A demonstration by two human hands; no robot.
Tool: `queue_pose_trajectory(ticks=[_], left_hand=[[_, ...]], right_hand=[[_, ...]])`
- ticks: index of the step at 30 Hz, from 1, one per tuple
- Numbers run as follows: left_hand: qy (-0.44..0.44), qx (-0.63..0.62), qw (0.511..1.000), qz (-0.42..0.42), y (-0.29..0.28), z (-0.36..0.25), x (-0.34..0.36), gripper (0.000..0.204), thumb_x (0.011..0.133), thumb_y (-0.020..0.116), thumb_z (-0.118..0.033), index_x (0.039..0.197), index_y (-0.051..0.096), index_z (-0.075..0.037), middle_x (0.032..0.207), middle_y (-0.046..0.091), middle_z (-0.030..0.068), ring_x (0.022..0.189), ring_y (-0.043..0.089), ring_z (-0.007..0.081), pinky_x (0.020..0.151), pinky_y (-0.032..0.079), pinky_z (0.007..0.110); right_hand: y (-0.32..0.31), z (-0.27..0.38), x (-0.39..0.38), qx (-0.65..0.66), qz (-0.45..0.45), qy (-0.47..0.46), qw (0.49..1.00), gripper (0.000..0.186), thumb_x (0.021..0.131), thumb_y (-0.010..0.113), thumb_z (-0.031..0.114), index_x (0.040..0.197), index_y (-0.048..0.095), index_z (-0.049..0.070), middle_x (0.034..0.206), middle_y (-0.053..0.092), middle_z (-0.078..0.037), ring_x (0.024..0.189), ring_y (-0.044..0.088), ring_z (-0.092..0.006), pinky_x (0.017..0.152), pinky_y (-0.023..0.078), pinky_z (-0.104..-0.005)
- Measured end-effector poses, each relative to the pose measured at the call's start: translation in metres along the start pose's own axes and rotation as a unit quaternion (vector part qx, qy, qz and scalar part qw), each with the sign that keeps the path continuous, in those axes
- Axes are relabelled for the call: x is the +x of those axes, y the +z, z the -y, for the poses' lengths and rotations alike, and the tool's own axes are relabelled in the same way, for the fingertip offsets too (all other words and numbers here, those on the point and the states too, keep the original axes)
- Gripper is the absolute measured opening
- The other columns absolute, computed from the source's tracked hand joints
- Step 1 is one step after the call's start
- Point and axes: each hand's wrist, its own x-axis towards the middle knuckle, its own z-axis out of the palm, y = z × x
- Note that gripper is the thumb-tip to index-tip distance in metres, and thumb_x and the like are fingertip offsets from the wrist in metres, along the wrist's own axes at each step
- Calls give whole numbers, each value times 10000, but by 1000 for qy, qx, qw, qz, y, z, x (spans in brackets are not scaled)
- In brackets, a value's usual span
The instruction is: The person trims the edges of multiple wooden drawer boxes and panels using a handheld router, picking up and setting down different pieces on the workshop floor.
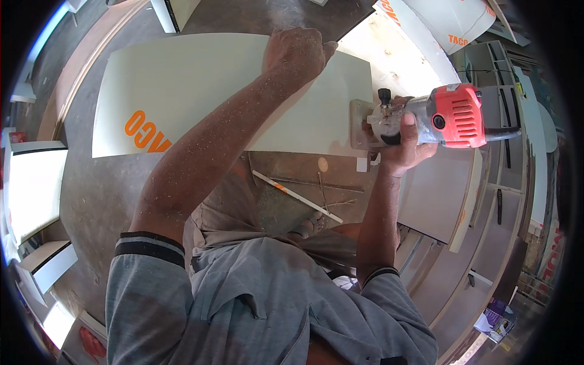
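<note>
A white laminated board (194,79) with orange lettering lies across in front of my body. My left arm reaches over it, and my left hand (296,53) is closed at its far edge, fingers curled over and mostly hidden. At the board's right end, my right hand (409,146) grips a trim router (459,115) with a red motor housing and black cord. The router lies on its side, its clear base (361,125) against the board's right edge. Its bit cannot be made out. Pale dust speckles my left forearm.
White cabinet frames (496,146) stand along the right side. A brightly lit sheet (395,48) lies beyond the board. Below, a thin white strip (298,196) rests on the brown floor near my foot. White box-like pieces (36,188) stand at the left.
</note>
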Motion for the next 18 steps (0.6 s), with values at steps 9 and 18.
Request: queue_pose_trajectory(ticks=[9, 18], left_hand=[[-26, -1, 996, 79, -12, -5, 4, 451, 968, 595, -432, 829, 752, -32, 821, 732, 160, 852, 715, 284, 842, 549, 414], [-29, 1, 997, 68, -10, -6, 1, 444, 988, 564, -420, 872, 761, -40, 856, 734, 162, 867, 714, 286, 877, 538, 415]], right_hand=[[14, -10, 13, -42, 3, -37, 998, 363, 824, 691, 214, 1041, 656, -75, 891, 702, -146, 821, 653, -224, 806, 511, -359], [33, -16, 30, 32, -14, -37, 999, 326, 819, 795, 152, 1017, 620, -38, 912, 641, -71, 822, 590, -167, 794, 477, -321]])
